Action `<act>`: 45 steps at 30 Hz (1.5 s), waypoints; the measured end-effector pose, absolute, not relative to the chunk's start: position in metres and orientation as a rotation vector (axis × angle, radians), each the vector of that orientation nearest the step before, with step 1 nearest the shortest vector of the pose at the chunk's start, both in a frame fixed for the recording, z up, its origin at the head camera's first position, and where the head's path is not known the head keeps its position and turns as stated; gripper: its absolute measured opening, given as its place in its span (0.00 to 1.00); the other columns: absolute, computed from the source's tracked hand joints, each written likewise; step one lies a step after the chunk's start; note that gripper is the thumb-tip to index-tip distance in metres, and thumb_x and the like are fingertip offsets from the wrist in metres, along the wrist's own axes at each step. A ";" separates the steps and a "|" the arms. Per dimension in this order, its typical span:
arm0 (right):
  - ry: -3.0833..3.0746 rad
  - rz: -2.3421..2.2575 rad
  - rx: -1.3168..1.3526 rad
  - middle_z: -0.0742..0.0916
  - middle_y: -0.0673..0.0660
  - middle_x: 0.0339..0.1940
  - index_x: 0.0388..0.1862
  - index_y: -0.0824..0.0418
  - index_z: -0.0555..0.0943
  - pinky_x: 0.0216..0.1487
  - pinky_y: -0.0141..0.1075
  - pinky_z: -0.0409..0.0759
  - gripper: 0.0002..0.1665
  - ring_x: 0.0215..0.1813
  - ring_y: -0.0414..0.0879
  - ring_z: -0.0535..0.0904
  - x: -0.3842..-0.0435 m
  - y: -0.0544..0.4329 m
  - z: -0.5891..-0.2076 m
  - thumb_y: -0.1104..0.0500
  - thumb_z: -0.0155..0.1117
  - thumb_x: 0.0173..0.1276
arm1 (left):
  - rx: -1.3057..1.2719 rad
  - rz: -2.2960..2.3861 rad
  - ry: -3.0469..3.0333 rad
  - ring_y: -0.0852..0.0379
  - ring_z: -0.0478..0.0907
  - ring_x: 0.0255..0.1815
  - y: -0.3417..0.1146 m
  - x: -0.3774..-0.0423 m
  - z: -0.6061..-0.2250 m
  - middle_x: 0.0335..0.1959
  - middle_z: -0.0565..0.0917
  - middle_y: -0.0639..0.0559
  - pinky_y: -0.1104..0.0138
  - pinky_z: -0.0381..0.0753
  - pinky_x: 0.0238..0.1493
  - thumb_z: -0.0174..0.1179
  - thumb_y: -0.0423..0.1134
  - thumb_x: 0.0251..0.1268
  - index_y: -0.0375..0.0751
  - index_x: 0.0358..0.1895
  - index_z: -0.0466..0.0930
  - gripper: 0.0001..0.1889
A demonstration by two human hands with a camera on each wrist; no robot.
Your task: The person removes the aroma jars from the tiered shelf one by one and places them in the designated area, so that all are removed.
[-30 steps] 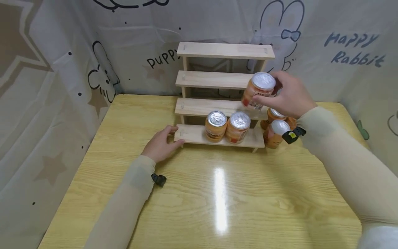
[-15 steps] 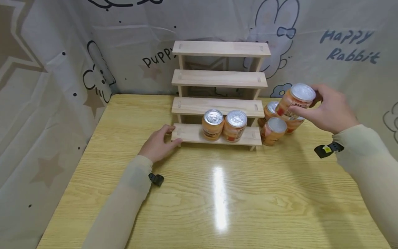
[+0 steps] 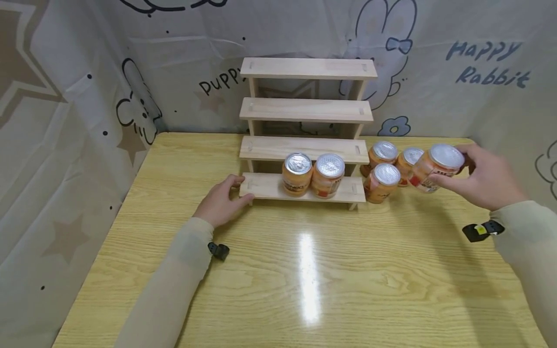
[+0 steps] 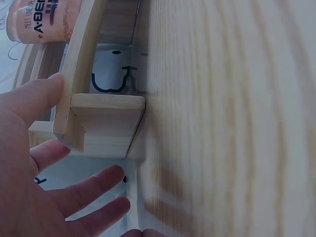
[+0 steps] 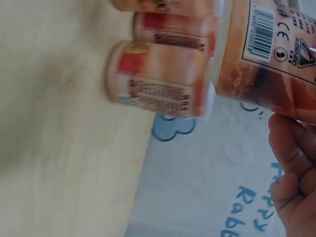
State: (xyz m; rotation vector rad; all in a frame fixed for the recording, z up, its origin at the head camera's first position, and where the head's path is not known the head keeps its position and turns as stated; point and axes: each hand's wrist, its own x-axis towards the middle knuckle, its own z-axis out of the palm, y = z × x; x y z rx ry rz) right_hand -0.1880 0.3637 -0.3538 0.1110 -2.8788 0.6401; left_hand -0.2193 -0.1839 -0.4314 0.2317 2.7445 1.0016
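At the right in the head view, my right hand (image 3: pixel 489 174) grips an orange can (image 3: pixel 437 166) with a silver lid, tilted above the table. Its barcode side shows large in the right wrist view. Close to its left, three similar cans (image 3: pixel 382 186) are grouped beside the rack. A four-step wooden rack (image 3: pixel 304 147) stands at the table's back. Two cans (image 3: pixel 297 176) sit upright side by side on its lowest step. My left hand (image 3: pixel 219 200) holds that step's left end between thumb and forefinger (image 4: pixel 52 150), the other fingers spread loosely.
The pale wood-grain table (image 3: pixel 270 270) stretches in front of the rack. Behind and to the left hangs a printed cloth (image 3: pixel 183 63) with cartoon animals and lettering. Each sleeve has a small black device (image 3: pixel 483 230) at the wrist.
My right hand has carried the can from over the rack's right side rightward and down, past the grouped cans. My left hand keeps its place at the lowest step while the view shifts slightly.
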 end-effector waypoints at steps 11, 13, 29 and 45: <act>-2.977 0.703 0.180 0.84 0.65 0.45 0.63 0.69 0.74 0.34 0.35 0.71 0.47 0.44 0.56 0.77 -0.188 0.367 -0.402 0.42 0.81 0.54 | 0.236 1.013 2.736 0.44 0.64 0.75 -0.186 -0.219 -0.433 0.74 0.69 0.49 0.43 0.65 0.70 0.54 0.72 0.65 0.56 0.75 0.63 0.40; -2.998 0.722 0.182 0.84 0.66 0.47 0.64 0.69 0.74 0.37 0.38 0.72 0.48 0.46 0.58 0.78 -0.189 0.365 -0.410 0.41 0.81 0.55 | 0.234 1.014 2.731 0.44 0.64 0.74 -0.185 -0.219 -0.433 0.73 0.69 0.49 0.43 0.65 0.70 0.54 0.72 0.65 0.56 0.75 0.63 0.40; -3.142 0.790 0.175 0.79 0.70 0.55 0.71 0.70 0.64 0.52 0.59 0.73 0.54 0.55 0.63 0.75 -0.199 0.360 -0.412 0.37 0.74 0.61 | 0.232 1.008 2.745 0.43 0.61 0.76 -0.185 -0.219 -0.432 0.74 0.68 0.51 0.41 0.64 0.71 0.54 0.73 0.65 0.58 0.75 0.63 0.39; -2.937 0.790 0.353 0.81 0.66 0.54 0.69 0.64 0.72 0.44 0.53 0.72 0.35 0.52 0.59 0.75 -0.217 0.306 -0.358 0.42 0.62 0.73 | 0.226 1.010 2.746 0.43 0.62 0.75 -0.184 -0.220 -0.431 0.74 0.69 0.50 0.43 0.64 0.71 0.55 0.72 0.65 0.58 0.75 0.64 0.39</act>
